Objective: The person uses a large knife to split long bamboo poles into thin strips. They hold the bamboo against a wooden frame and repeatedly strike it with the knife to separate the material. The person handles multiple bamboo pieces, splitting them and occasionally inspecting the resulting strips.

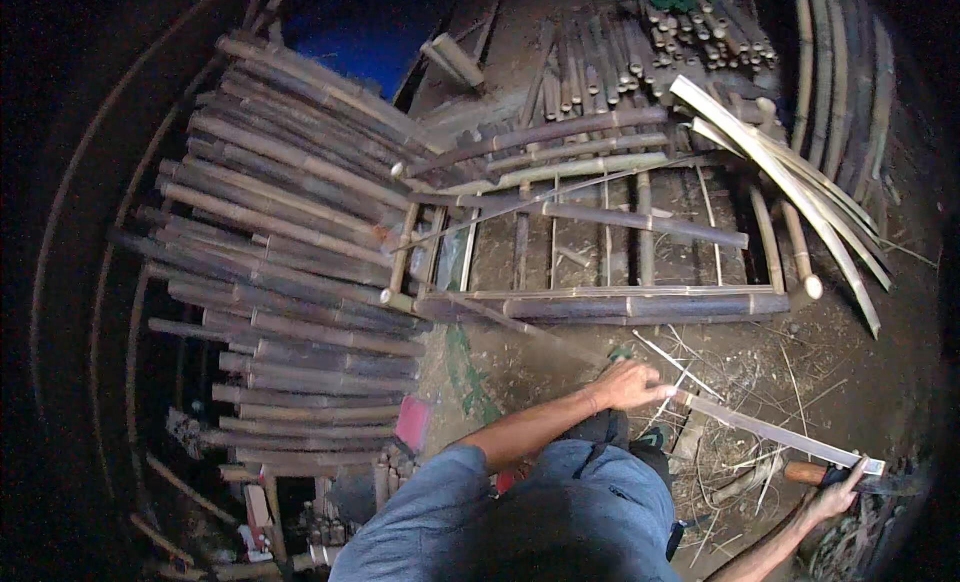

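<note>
A long flat bamboo strip (765, 427) slants across the ground at the lower right, pale on its upper face. My left hand (628, 384) is closed around it near my knees, its thumb pointing right. A blurred length (540, 332) beyond that hand appears to be the same strip, running up-left to the bamboo frame. My right hand (838, 494) grips the strip close to its right end. Right beside those fingers are a wooden handle (803, 472) and a dark blade, seemingly a large knife; whether my right hand also holds it, I cannot tell.
Ahead stands a rectangular bamboo frame (650, 307) with crossbars. Cut bamboo poles (310, 282) are stacked at left, with more bundles (600, 67) at the back. Curved pale splits (800, 197) lean at the right. Thin shavings (740, 482) litter the dirt. A pink object (412, 423) lies left.
</note>
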The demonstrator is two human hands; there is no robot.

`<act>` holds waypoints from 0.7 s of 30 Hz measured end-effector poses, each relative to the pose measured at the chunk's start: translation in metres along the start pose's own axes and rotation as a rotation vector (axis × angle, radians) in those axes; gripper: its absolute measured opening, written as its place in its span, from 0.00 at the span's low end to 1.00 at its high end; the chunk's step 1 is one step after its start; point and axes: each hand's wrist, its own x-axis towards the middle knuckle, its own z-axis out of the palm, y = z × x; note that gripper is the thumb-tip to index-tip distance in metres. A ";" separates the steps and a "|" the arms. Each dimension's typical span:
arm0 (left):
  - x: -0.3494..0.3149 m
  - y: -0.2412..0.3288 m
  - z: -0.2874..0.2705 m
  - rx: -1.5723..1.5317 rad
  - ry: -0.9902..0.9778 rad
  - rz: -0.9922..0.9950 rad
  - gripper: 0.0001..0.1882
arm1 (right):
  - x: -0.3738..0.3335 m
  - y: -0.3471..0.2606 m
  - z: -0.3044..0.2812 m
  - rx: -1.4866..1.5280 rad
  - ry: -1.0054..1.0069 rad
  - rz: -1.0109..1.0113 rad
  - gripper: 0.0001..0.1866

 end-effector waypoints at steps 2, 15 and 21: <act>0.016 -0.015 0.012 0.028 0.161 0.016 0.31 | 0.013 0.001 0.017 -0.208 -0.033 -0.204 0.23; 0.079 -0.094 -0.070 -0.144 0.037 -0.159 0.28 | 0.049 -0.159 0.157 0.501 -0.159 0.302 0.19; 0.086 -0.079 -0.086 -0.107 0.119 -0.237 0.28 | 0.062 -0.155 0.173 0.220 -0.222 -0.085 0.20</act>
